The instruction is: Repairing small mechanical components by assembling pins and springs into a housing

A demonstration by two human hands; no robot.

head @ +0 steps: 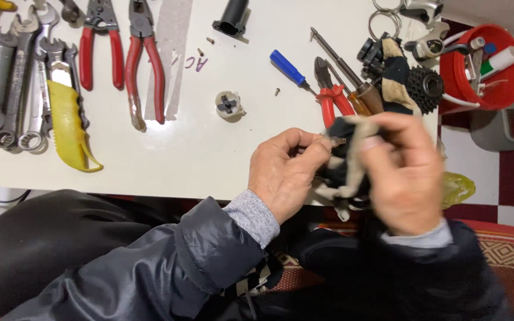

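Note:
My left hand (284, 172) pinches a small dark metal part (335, 141) between thumb and fingertips, just over the front edge of the white table (209, 148). My right hand (403, 172), blurred by motion, grips a black and beige rag (343, 163) wrapped around that part. The two hands touch at the rag. Most of the small part is hidden by cloth and fingers.
On the table lie several wrenches (7, 77), a yellow tool (69, 128), two red-handled pliers (123, 56), a white round fitting (229, 104), a blue screwdriver (290, 68), red cutters (331, 95), a black cogset (425, 88) and a red bucket (477, 68).

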